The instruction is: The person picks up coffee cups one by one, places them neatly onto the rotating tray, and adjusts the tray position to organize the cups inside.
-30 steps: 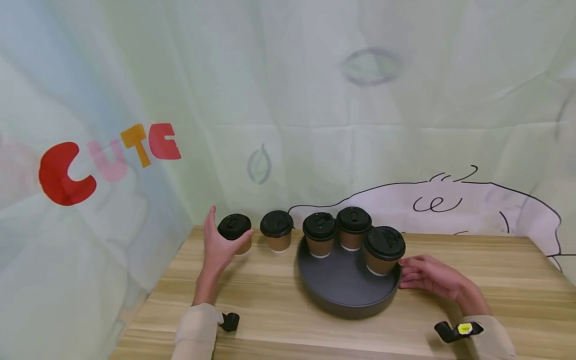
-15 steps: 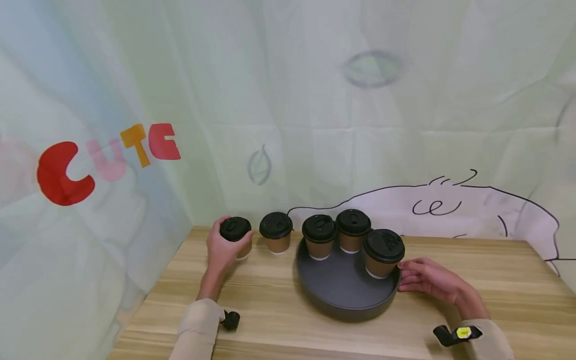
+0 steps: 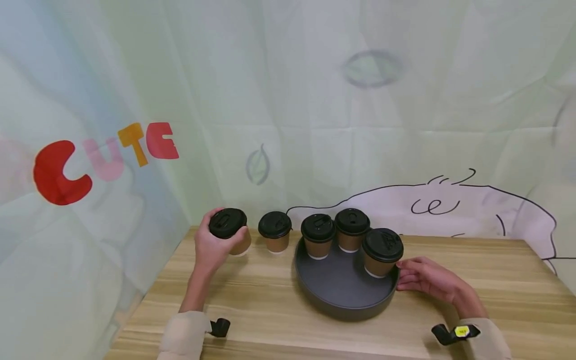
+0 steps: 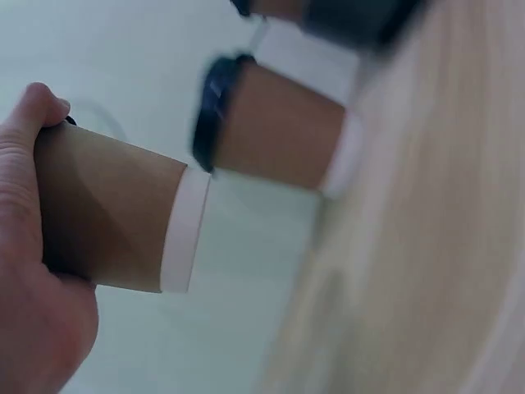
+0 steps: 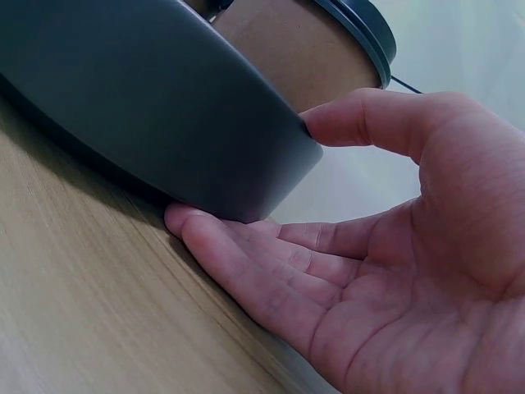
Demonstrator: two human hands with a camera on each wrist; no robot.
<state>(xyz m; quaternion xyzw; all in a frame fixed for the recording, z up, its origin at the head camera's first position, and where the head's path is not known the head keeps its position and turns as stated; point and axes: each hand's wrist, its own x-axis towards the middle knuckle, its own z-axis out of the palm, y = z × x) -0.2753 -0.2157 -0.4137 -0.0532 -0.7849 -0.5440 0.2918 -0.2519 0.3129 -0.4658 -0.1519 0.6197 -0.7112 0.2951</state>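
My left hand point(image 3: 210, 246) grips a brown paper coffee cup point(image 3: 228, 223) with a black lid, tilted slightly and raised off the table. In the left wrist view the thumb wraps the cup point(image 4: 123, 209) near its lid, and its white base hangs free. A second lidded coffee cup point(image 3: 276, 226) stands on the table just right of it. On the right, my right hand point(image 3: 429, 281) holds the edge of a round dark grey tray point(image 3: 346, 305). The right wrist view shows the thumb at the rim and the fingertips under the tray's side point(image 5: 164, 107).
Inside the tray, three more lidded cups stand upright: one at the back left point(image 3: 318, 229), one at the back point(image 3: 352, 223) and one at the right point(image 3: 382, 250). A printed curtain point(image 3: 315, 125) hangs behind the wooden table point(image 3: 252, 310).
My left hand has closed around the leftmost cup, then lifted it and drawn it slightly left. The right hand stays at the tray's edge, and the other cups keep their places.
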